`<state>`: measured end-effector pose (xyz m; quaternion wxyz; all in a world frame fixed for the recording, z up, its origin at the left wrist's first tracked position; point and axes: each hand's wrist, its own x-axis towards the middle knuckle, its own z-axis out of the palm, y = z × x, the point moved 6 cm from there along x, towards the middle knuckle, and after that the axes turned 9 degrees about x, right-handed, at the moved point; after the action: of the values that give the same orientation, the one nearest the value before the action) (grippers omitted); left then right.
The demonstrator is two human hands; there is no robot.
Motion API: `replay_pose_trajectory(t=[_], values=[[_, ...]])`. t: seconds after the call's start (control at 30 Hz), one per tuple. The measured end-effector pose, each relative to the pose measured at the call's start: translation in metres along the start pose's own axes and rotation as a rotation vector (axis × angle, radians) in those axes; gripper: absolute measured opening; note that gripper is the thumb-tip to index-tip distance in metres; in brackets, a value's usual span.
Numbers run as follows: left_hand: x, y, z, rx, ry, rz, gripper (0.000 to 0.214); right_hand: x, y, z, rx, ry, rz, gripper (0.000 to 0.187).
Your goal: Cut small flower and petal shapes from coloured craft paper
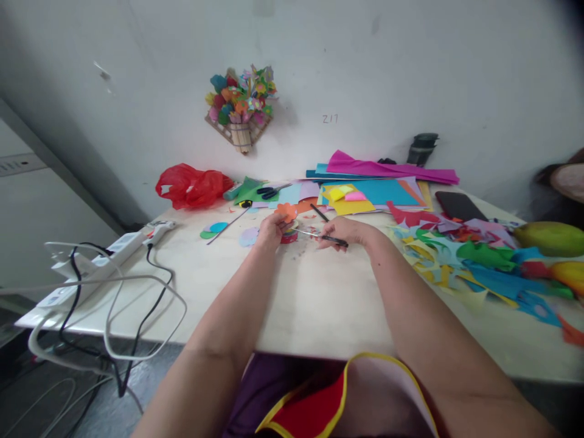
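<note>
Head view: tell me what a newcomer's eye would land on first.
The two hands at mid-table: the left hand pinches an orange paper flower, the right hand holds black-handled scissors pointed at it. Next comes the bright heap of paper scraps spread over the table's right side. A colourful paper bouquet hangs on the wall above, and a red plastic bag sits at the back left.

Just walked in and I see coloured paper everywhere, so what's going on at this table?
A person sits at the table doing paper craft. The left hand holds an orange paper flower, while the right hand holds scissors pointed toward it. Cut scraps are piled to the right, full sheets of coloured paper lie at the back, and a finished paper bouquet hangs on the wall.
</note>
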<state>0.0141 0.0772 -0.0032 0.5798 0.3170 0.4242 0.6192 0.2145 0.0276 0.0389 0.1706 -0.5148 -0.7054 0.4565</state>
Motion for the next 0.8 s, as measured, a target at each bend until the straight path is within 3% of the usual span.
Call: replay_pose_trajectory(t=[0.23, 0.37, 0.5, 0.63, 0.8], values=[[-0.005, 0.003, 0.002, 0.023, -0.027, 0.073, 0.014, 0.008, 0.001, -0.014, -0.549, 0.289, 0.093, 0.031], [-0.010, 0.004, 0.007, 0.076, -0.094, 0.094, 0.017, 0.012, -0.006, -0.007, -0.591, 0.376, 0.063, 0.037], [-0.017, 0.006, 0.014, 0.128, -0.155, 0.112, 0.017, 0.013, -0.011, 0.002, -0.576, 0.327, 0.043, 0.026], [-0.022, 0.008, 0.020, 0.147, -0.216, 0.132, 0.018, 0.015, -0.012, -0.003, -0.432, 0.396, -0.028, 0.014], [-0.026, 0.006, 0.025, 0.175, -0.278, 0.117, 0.017, 0.024, -0.005, -0.001, 0.192, 0.376, -0.096, 0.042]])
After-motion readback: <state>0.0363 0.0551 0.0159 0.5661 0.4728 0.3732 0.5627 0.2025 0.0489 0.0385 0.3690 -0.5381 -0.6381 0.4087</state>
